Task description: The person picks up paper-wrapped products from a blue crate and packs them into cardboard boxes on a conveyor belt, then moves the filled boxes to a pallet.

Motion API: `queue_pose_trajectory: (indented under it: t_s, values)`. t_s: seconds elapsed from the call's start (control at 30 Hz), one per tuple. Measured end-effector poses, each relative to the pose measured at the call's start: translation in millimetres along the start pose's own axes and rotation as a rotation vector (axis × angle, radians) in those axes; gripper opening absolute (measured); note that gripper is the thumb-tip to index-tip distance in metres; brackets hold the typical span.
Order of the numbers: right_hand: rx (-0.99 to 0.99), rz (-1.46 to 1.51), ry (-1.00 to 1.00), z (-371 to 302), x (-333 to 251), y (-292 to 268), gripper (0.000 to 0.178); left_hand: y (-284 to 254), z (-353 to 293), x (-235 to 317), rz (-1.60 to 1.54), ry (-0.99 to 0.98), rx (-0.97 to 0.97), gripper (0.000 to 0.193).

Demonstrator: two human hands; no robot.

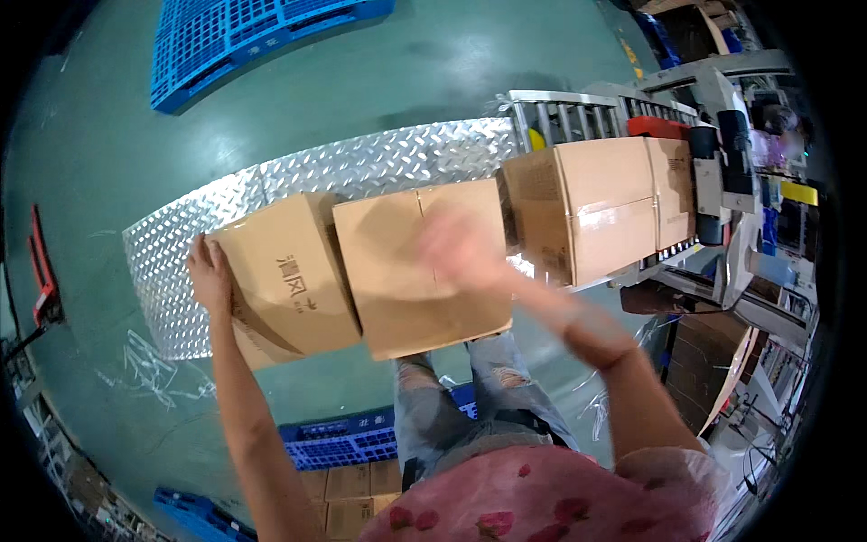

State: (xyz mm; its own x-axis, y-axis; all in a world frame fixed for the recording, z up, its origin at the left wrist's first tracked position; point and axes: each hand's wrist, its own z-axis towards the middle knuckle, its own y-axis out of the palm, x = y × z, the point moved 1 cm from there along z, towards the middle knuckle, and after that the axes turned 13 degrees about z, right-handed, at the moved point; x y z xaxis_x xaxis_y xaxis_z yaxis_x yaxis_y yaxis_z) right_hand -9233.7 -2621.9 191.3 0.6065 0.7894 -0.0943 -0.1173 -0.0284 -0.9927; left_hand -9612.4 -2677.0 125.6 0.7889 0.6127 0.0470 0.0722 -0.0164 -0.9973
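Three large cardboard boxes stand in a row in front of me. Against the far left side of the left cardboard box [284, 280], tilted on the metal plate, rests my left hand [209, 273], its fingers stretched along the edge. Over the top of the middle cardboard box [388, 303] is my right hand [459, 248], smeared by motion; its fingers cannot be made out, nor whether it touches the cardboard. The right cardboard box [610, 212] sits on the roller conveyor, just beyond my right hand, with another box [673, 194] behind it.
A diamond-pattern metal plate [397, 154] lies under the boxes and joins the roller conveyor [569, 117]. Beyond it is a blue plastic pallet [262, 41]. Behind me, a blue pallet [352, 438] adjoins stacked boxes [352, 492]. A taping machine [722, 181] stands right; plastic scraps [158, 370] litter the floor.
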Motion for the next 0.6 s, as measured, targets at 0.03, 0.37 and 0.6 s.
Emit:
queue_pose_trajectory:
  t_s: [0.03, 0.37, 0.6]
  values:
    - [-0.182, 0.336, 0.330, -3.9, 68.7, -14.9, 0.013, -1.6, -11.1, -7.9, 0.032, -0.045, -0.007, 0.041]
    - [-0.157, 0.463, -0.088, -127.6, 81.6, 10.0, 0.019, -17.2, -37.5, -4.0, -0.080, 0.118, 0.140, 0.036]
    - [-0.047, 0.849, -0.235, -180.6, 56.8, 25.9, 0.012, -13.3, -23.8, 33.1, -0.064, 0.180, -0.001, 0.033]
